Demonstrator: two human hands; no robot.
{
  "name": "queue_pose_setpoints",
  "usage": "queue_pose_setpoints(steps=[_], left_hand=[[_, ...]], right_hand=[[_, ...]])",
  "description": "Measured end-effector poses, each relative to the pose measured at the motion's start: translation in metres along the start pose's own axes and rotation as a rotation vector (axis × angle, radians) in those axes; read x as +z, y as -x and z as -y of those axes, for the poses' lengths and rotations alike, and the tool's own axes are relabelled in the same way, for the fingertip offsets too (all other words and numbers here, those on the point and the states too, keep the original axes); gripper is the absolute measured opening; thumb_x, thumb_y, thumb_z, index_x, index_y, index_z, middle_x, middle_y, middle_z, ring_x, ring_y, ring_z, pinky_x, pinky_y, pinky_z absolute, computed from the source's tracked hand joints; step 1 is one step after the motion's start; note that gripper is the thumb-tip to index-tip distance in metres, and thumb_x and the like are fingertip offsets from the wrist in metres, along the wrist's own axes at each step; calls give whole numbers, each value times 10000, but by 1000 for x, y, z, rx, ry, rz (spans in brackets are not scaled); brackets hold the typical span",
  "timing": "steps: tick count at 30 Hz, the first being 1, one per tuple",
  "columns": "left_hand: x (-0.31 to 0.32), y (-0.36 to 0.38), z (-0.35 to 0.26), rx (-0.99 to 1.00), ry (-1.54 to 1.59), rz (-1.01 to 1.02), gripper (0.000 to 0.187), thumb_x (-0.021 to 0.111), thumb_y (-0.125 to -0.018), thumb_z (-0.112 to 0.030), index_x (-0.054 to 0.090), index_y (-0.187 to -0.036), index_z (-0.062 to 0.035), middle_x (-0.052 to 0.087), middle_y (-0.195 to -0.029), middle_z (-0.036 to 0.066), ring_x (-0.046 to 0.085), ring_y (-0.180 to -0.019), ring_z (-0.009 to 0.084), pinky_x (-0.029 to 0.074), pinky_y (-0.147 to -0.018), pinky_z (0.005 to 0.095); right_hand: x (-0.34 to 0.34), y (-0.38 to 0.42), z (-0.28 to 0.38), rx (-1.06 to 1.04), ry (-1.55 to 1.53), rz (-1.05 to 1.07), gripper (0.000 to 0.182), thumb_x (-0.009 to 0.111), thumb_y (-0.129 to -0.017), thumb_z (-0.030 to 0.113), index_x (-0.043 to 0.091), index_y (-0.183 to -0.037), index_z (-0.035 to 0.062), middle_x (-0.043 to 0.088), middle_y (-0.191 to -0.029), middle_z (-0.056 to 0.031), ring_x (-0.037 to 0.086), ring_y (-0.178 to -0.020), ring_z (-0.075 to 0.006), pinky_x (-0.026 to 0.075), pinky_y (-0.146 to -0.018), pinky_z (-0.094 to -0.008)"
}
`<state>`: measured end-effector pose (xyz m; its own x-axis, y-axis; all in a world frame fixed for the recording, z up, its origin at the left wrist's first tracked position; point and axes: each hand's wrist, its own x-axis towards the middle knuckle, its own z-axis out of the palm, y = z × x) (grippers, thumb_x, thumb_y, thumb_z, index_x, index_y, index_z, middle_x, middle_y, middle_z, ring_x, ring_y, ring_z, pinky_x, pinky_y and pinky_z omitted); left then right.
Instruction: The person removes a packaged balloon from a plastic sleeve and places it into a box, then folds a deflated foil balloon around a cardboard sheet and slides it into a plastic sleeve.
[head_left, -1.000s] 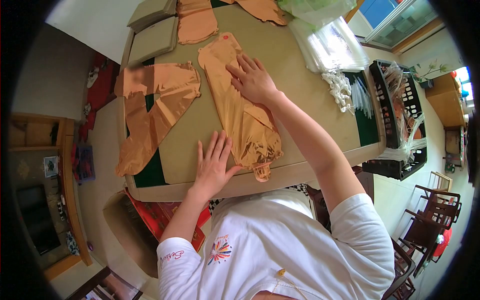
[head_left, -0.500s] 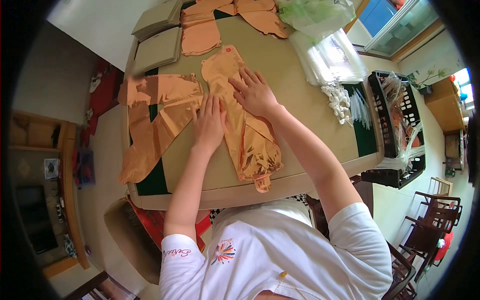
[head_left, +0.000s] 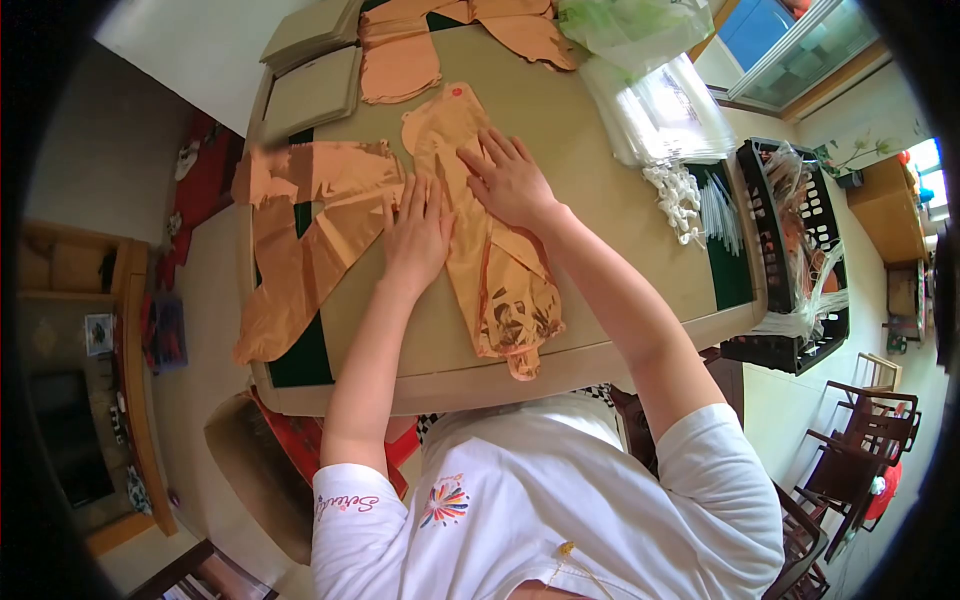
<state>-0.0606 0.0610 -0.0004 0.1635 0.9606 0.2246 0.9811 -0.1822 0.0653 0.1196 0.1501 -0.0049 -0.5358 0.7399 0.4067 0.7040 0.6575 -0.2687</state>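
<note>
A flat, uninflated rose-gold foil balloon (head_left: pixel 505 285) lies lengthwise on the table in front of me, its short tab hanging toward the near edge. My right hand (head_left: pixel 512 185) rests palm down on its upper right side, fingers spread. Against its left edge lies my left hand (head_left: pixel 418 235), with the fingers stretched out flat and pointing away from me. Just left of that hand is a second flat foil balloon (head_left: pixel 340 235), bent into an angular shape. Neither hand grips anything that I can see.
Stacked tan cardboard sheets (head_left: pixel 315 90) and more foil balloons (head_left: pixel 400 65) lie at the back. To the right are clear plastic bags (head_left: pixel 665 115), white curled pieces (head_left: pixel 675 200) and thin clear sticks (head_left: pixel 722 212). A black crate (head_left: pixel 785 250) stands beyond the table edge.
My left hand has slid slightly away from me along the balloon's left edge. The right hand stays nearly in place, and the view has shifted a little.
</note>
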Motion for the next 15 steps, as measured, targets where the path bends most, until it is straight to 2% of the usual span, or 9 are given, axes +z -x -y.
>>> queue_pose_setpoints(steps=[4, 7, 10, 15], left_hand=[[-15, 32, -10, 42, 43, 72, 554, 444, -986, -335, 347, -1445, -41, 306, -1517, 166, 238, -1431, 285, 152, -1137, 574], [-31, 61, -21, 30, 129, 215, 642, 500, -963, -341, 259, -1493, -69, 231, -1558, 137, 188, -1449, 283, 102, -1150, 564], [-42, 92, -30, 63, 213, 244, 747, 581, -907, -378, 241, -1501, -78, 208, -1566, 134, 176, -1453, 292, 88, -1149, 574], [-55, 122, -35, 76, 251, 278, 836, 621, -857, -474, 253, -1495, -78, 232, -1552, 155, 198, -1445, 301, 112, -1138, 598]], right_hand=[[1, 1, 0, 5, 4, 16, 431, 467, -952, 321, 505, -1348, 153, 404, -1443, -218, 347, -1364, -343, 268, -1117, -475], [0, 0, 0, -2, 4, 22, 436, 461, -957, 330, 500, -1354, 154, 398, -1447, -217, 343, -1368, -343, 266, -1116, -471], [0, 0, -2, -12, 17, 19, 440, 463, -958, 332, 489, -1362, 160, 394, -1451, -212, 340, -1369, -339, 266, -1117, -464], [1, 0, -1, -12, 53, 32, 455, 466, -960, 333, 461, -1384, 171, 387, -1458, -202, 332, -1373, -332, 259, -1124, -452]])
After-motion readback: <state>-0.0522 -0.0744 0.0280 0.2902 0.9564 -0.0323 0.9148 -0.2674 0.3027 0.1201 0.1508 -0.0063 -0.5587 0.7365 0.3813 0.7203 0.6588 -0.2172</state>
